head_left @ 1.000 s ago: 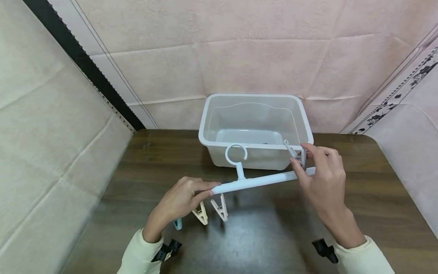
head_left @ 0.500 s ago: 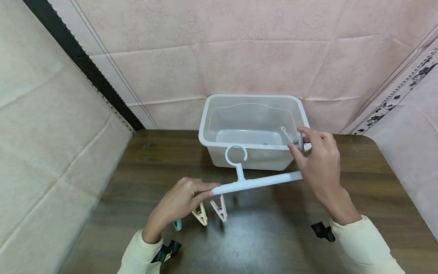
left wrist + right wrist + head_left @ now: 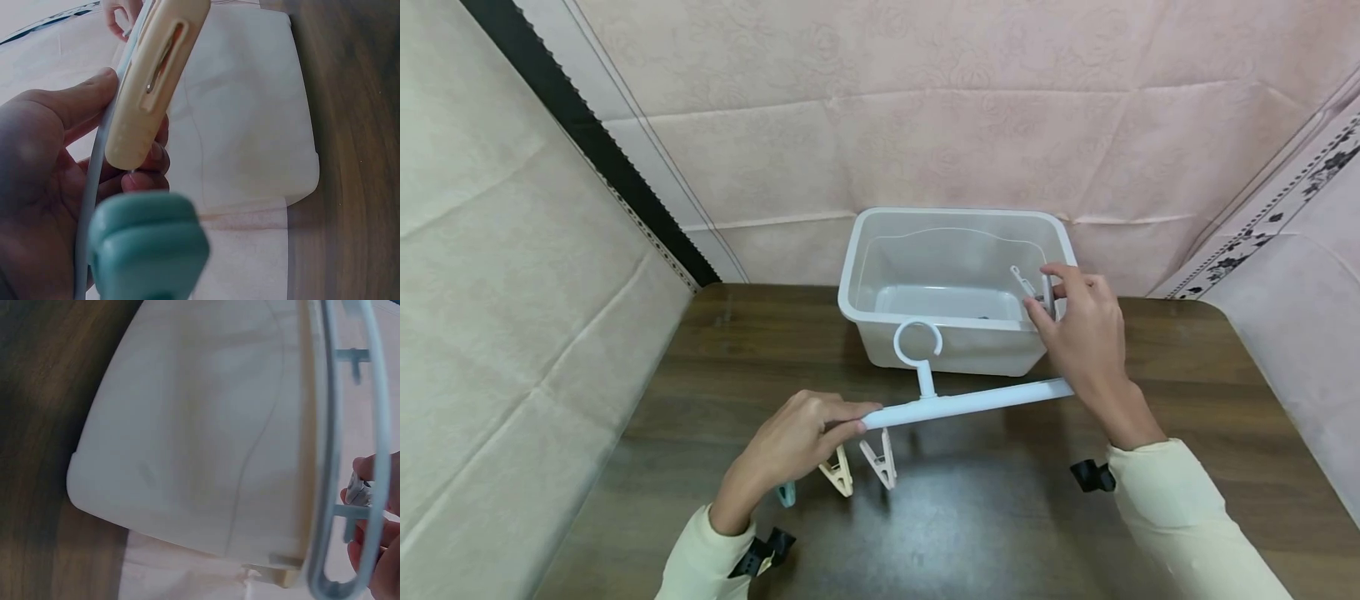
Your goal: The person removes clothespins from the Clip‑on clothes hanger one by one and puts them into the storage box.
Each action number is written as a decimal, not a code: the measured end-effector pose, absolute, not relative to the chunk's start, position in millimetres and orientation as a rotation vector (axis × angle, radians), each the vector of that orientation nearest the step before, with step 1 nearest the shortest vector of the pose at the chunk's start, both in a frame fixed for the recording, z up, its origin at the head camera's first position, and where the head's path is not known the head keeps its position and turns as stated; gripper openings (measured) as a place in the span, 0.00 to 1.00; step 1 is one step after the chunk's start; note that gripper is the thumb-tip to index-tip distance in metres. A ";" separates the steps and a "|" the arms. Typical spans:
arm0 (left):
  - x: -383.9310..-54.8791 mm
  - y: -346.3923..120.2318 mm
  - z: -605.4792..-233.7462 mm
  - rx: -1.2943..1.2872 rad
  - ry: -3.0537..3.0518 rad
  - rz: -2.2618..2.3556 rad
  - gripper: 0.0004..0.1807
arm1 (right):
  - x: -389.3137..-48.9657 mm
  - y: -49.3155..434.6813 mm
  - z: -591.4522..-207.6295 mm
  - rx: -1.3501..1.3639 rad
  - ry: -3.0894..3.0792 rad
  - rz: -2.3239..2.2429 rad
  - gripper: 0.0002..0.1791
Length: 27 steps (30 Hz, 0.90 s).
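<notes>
My left hand point(image 3: 808, 429) grips the left end of a pale blue plastic hanger point(image 3: 992, 401), its round hook pointing up. Below the bar near this hand hang a teal clothespin point(image 3: 786, 494), a cream clothespin point(image 3: 837, 472) and a whitish one point(image 3: 881, 460). Close up in the left wrist view are the cream clothespin point(image 3: 156, 81) and the teal one point(image 3: 147, 250). My right hand point(image 3: 1086, 342) pinches a grey clothespin point(image 3: 1048, 296) over the right front part of a light grey plastic bin. In the right wrist view the slotted hanger point(image 3: 379, 425) partly covers the hand.
The bin point(image 3: 925, 319) stands at the back of the dark wooden table point(image 3: 940, 542), with a small dark speck on its floor. A pale cloth point(image 3: 962, 142) hangs behind it, and more cloth walls rise at both sides.
The right hand has carried the grey clothespin from the hanger's right end forward over the bin. My left hand and the hanger have stayed almost in place.
</notes>
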<state>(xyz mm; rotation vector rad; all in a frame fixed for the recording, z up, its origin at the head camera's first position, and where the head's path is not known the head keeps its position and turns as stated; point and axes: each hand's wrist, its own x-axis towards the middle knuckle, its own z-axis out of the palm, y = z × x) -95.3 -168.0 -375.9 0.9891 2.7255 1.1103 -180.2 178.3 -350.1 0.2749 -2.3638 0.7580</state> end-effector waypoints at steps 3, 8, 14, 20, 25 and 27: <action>-95.1 -168.7 -375.6 0.995 2.730 1.107 0.17 | -185.1 178.5 -352.6 0.268 -2.381 0.760 0.23; -94.4 -170.0 -374.9 0.996 2.735 1.105 0.17 | -194.5 178.8 -355.2 0.258 -2.407 0.755 0.22; -93.5 -171.4 -374.1 0.993 2.747 1.099 0.17 | -203.6 179.6 -357.5 0.243 -2.477 0.769 0.23; -94.3 -172.8 -374.8 0.985 2.751 1.085 0.17 | -208.2 180.6 -361.2 0.215 -2.556 0.781 0.24; -94.9 -173.8 -375.3 0.982 2.752 1.085 0.17 | -212.1 181.1 -363.2 0.222 -2.578 0.780 0.24; -95.0 -174.1 -375.2 0.977 2.750 1.088 0.17 | -213.3 180.7 -363.1 0.226 -2.587 0.784 0.25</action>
